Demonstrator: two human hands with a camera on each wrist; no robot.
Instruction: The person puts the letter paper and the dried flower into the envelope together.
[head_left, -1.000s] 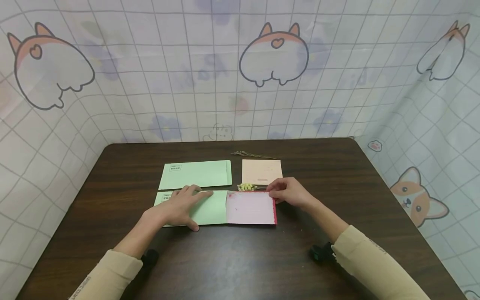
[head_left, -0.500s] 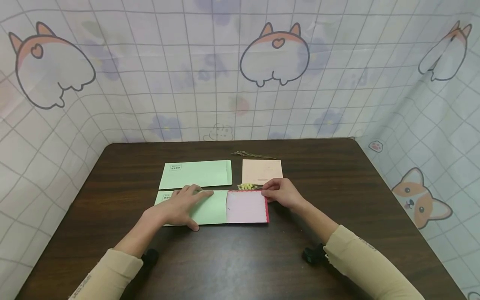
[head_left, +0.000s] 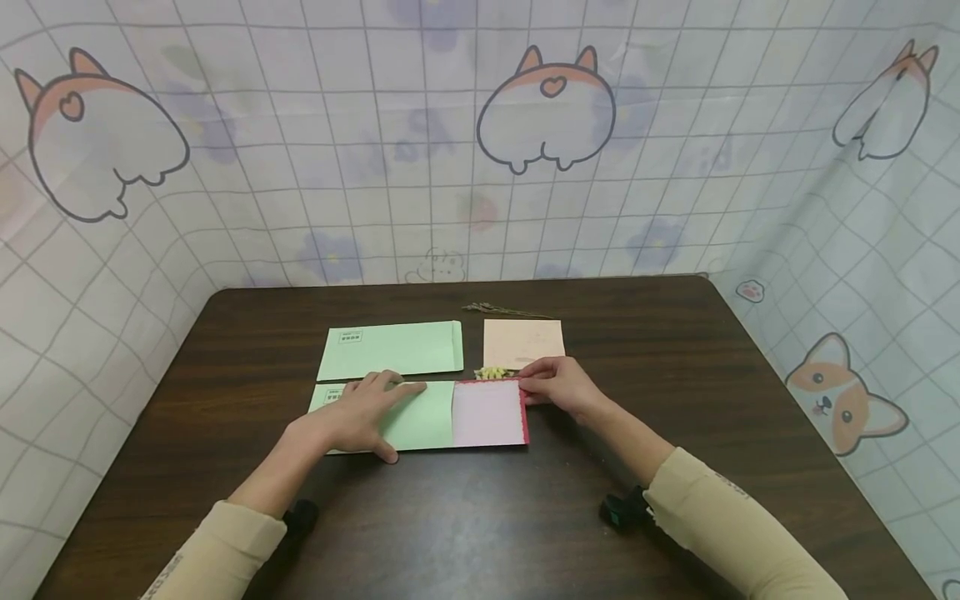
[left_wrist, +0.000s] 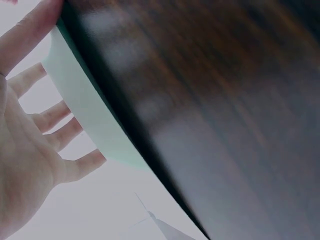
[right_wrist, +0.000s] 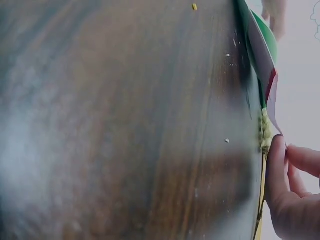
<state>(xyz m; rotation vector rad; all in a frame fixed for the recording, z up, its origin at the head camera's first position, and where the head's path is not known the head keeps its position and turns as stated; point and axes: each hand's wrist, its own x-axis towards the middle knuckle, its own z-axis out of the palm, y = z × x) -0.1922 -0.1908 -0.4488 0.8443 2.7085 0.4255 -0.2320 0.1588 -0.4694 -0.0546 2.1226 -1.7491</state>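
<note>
Left hand (head_left: 352, 421) is lying flat, fingers spread, pressing the green envelope (head_left: 420, 417) at table (head_left: 675, 375) centre. Right hand (head_left: 562, 385) is pinching the pink card (head_left: 487, 414) at its 3 o'clock edge. Best feeding it level, envelope pinned, clear of the dried sprig (head_left: 491, 372) at 12.

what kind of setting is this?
Probably a staged tabletop booth rather than a lived-in room: a dark wooden table hemmed in on three sides by a cartoon-corgi grid curtain, with green envelopes and cards laid out for paper work.
</note>
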